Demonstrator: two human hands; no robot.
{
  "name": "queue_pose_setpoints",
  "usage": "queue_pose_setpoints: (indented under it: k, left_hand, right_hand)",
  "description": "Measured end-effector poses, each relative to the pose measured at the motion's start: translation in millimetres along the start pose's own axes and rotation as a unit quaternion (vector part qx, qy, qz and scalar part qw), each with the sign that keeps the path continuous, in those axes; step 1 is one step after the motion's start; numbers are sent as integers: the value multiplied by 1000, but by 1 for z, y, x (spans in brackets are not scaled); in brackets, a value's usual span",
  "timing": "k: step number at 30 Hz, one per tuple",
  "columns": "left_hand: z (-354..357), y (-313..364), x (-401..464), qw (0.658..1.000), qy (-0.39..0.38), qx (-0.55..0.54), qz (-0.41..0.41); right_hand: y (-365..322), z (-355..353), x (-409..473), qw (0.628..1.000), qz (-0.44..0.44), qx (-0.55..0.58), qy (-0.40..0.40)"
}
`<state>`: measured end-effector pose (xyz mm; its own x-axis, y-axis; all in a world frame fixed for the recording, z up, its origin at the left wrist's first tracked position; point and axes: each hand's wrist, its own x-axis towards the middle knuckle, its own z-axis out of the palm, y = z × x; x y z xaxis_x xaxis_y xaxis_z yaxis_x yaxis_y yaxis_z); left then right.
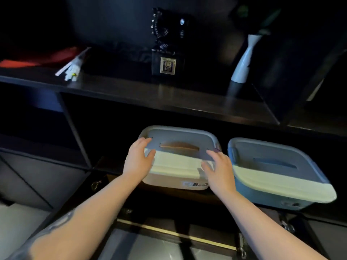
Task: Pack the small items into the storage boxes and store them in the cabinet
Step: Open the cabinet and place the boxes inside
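Observation:
A white storage box (176, 164) with a grey lid and a wooden handle slot sits in the dark cabinet's lower compartment, its front sticking out past the shelf edge. My left hand (138, 158) rests on its left front corner with fingers spread and nearly straight. On the right front corner lies my right hand (217, 166), fingers extended over the lid edge. A second box (277, 177), blue-grey with a matching lid, stands just to the right in the same compartment, apart from both hands.
On the shelf (131, 89) above stand a white vase (244, 59), a dark ornament with a square emblem (167, 53), a white bundle (72, 66) and something red (37, 57). A vertical cabinet divider (75, 128) stands left of the boxes. Pale floor shows below.

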<state>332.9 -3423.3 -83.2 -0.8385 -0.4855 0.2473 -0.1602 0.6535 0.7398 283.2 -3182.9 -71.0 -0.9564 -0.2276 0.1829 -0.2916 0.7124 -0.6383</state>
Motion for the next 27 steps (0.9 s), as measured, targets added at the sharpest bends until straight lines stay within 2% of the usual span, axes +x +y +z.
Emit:
queue_pose_setpoints:
  k: [3,6,11,17,21,27]
  left_hand:
    - [17,-16,19,997,-32,64,-26]
    - [24,-33,28,992,-58,93,-55]
    - [29,-47,38,990,-53,83,-99]
    - [28,-56,41,988,-54,5,-142]
    - [13,-50,14,988,-44,-63,-134]
    - [-47,-49,-88,978,-17,-132,-158]
  right_hand:
    - [14,3,24,992,88,-19,-88]
    - [25,11,42,986,122,-63,-100]
    - [38,19,62,976,165,-82,-118]
    - [42,24,60,987,129,-68,-61]
    - [43,25,29,991,108,-62,-49]
    - [35,24,-70,995,57,81,-24]
